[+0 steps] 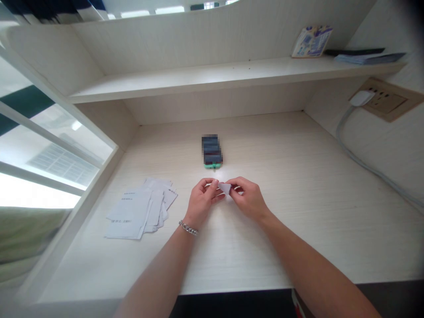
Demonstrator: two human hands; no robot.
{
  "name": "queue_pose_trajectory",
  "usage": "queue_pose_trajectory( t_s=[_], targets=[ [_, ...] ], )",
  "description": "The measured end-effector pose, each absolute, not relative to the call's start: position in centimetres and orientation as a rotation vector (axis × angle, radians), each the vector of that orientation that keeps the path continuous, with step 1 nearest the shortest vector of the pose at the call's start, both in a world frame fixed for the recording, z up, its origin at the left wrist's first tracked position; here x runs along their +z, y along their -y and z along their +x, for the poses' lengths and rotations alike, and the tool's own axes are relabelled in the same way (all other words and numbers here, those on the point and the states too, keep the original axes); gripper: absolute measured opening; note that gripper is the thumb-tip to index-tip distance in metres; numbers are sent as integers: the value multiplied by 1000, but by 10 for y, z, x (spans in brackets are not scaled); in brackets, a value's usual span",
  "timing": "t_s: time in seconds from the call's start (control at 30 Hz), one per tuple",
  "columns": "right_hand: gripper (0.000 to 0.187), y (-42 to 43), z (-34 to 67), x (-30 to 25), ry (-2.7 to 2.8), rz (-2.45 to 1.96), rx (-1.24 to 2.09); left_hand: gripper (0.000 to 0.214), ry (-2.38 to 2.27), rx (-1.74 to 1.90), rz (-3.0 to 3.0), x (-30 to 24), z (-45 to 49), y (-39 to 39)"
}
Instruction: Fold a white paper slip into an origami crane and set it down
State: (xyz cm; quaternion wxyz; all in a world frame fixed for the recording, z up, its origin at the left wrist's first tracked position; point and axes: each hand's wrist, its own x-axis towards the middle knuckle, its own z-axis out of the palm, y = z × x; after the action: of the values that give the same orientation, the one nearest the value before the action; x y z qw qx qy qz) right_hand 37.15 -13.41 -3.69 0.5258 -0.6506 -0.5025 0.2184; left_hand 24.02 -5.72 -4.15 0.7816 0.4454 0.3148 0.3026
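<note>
A small folded piece of white paper (225, 188) is pinched between both hands just above the middle of the pale wooden desk (298, 212). My left hand (202, 201), with a chain bracelet at the wrist, grips its left side, fingers curled. My right hand (247, 198) pinches its right side with thumb and fingers closed. A phone with a teal case (212, 152) lies on the desk just beyond the hands.
Several loose white paper sheets (141, 212) are spread on the desk to the left. A shelf (198, 77) runs above, holding a small printed packet (312, 42) and flat dark items at right. A wall socket with a white plug (362, 98) and cable is on the right wall.
</note>
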Motion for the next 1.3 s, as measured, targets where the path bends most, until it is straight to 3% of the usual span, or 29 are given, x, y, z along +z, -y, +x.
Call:
queue_pose_trajectory(
  t_s=[0.13, 0.4, 0.7, 1.3],
  targets=[
    [21, 135, 367, -34, 1278, -1544, 455, 33, -675, 640, 916, -39, 240, 56],
    [17, 131, 369, -39, 984, -1500, 714, 37, -581, 634, 1004, -40, 240, 60],
    [7, 135, 365, -37, 1031, -1484, 588, 32, -634, 726, 1140, -41, 238, 58],
    [14, 132, 370, -46, 957, -1461, 714, 25, -681, 689, 1235, -44, 235, 55]
  ],
)
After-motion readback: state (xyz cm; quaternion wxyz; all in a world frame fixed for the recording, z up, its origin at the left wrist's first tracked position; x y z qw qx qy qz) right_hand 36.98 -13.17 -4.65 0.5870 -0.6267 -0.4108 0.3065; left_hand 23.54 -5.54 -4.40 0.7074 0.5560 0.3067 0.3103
